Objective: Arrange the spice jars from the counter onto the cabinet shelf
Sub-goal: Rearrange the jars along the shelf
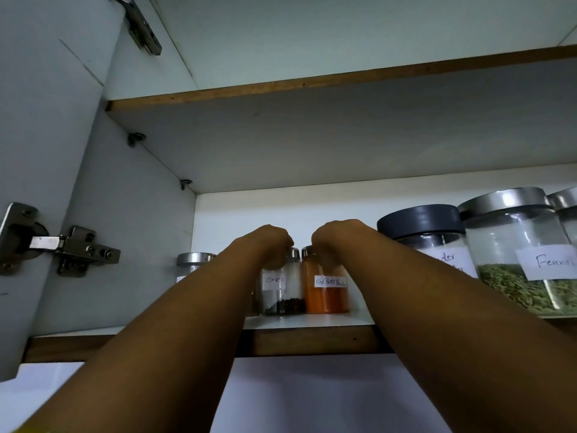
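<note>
Two small spice jars stand side by side on the cabinet shelf (312, 321). The cloves jar (282, 295) is clear glass with dark cloves at the bottom. To its right, touching it, is the red chilli powder jar (326, 295), full of orange powder. My left hand (270, 243) is closed over the top of the cloves jar. My right hand (332, 240) is closed over the top of the chilli jar. Both lids are mostly hidden by my fingers. Another small steel-lidded jar (193, 264) stands further left, partly behind my left forearm.
Large jars fill the shelf's right side: a dark-lidded jar (421, 226), a steel-lidded fennel jar (515, 251) and one more at the frame edge. The open cabinet door with its hinge (62, 248) is at left. An upper shelf (312, 81) runs overhead.
</note>
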A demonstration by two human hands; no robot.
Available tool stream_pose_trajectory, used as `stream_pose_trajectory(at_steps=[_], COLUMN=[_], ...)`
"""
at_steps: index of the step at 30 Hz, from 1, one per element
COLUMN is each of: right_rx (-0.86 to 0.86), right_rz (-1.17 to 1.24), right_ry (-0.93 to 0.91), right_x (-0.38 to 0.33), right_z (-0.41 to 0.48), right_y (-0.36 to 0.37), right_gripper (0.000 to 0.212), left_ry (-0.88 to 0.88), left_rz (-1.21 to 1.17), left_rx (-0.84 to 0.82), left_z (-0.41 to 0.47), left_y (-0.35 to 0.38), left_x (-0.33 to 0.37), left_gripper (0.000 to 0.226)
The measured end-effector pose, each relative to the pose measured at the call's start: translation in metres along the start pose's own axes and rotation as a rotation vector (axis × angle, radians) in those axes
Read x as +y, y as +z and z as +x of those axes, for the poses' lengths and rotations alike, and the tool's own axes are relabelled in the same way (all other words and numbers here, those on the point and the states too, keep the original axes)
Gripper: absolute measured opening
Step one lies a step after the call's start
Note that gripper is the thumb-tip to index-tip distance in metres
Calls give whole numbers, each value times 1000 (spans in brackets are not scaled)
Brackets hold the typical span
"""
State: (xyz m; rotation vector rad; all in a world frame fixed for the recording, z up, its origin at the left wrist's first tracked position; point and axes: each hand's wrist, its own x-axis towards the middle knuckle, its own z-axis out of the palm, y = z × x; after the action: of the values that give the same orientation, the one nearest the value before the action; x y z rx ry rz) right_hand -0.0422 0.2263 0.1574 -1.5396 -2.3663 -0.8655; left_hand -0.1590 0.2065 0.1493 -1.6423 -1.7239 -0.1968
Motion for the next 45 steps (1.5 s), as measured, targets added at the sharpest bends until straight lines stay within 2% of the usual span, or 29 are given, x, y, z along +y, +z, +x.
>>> stream_pose_trajectory(at_steps=[5, 13, 25, 34, 39, 41, 43, 45], right_rx=[-26, -68, 16, -29, -21, 6, 57, 80], right_rz=[25, 75, 15, -70, -11, 29, 51, 92], right_ry=[-5, -5, -1, -10, 6, 14, -4, -4], right_x=[0, 3, 3, -2, -2, -4, -8, -14], right_z=[0, 4, 7, 12, 12, 10, 4, -5], right_y=[3, 5, 7, 9, 13, 17, 19, 16], right_gripper=[26, 28, 28, 30, 43, 55, 71, 79], left_ry=[-11, -15, 14, 10, -13, -30, -26, -16], left_rz=[-63, -106, -83, -144, -208, -245, -276, -342], left_rx=[22, 12, -27, -24, -24, -32, 16, 113], left_z=[-5, -6, -4, -6, -8, -12, -17, -23], left_y=[2, 5, 7, 10, 14, 15, 14, 8], left_x=[0, 0, 2, 0, -1, -1, 1, 6], left_gripper=[28, 48, 53, 57, 65, 73, 75, 66])
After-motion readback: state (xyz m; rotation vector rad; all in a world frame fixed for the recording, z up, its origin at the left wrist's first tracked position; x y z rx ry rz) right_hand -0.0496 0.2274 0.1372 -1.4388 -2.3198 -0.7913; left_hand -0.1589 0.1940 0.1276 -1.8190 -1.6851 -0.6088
